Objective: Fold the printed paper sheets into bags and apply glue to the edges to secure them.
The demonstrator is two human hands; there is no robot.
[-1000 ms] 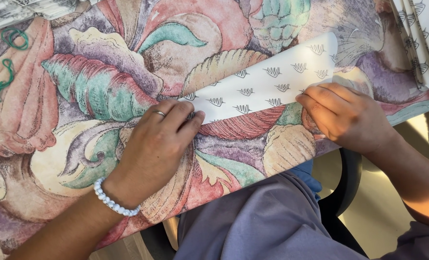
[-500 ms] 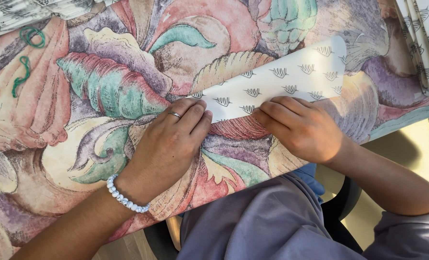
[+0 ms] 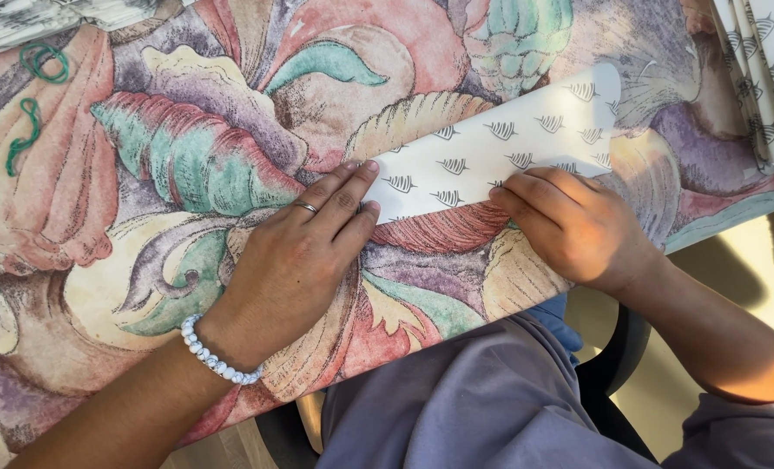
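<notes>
Fingers (image 3: 339, 195) of the left hand (image 3: 296, 260) lie flat and extended, gripping nothing, their tips pressed on the near left end of a folded strip of white paper (image 3: 500, 148) printed with small grey shell marks; fingers (image 3: 534, 187) of the right hand (image 3: 578, 227) are curled loosely, knuckles up, their tips pressing down on the strip's lower edge about midway along, holding it by pressure rather than clasping it. Underneath everything spreads the worktop (image 3: 187, 165), covered by a large cloth patterned with painted seashells in pink, green, purple and cream, and the strip lies on it slantwise, rising from the left fingertips toward the upper right, with its far rounded end free beyond the right hand. A stack of more shell-printed sheets (image 3: 773, 78) sits at the right edge, well apart from the strip. Below the worktop's edge shows the person's lap in grey-blue clothing (image 3: 456, 408). A white beaded bracelet (image 3: 213, 354) circles the left wrist, green rubber bands (image 3: 35, 82) lie at the upper left, and a thin ring (image 3: 305, 207) sits on one left finger.
</notes>
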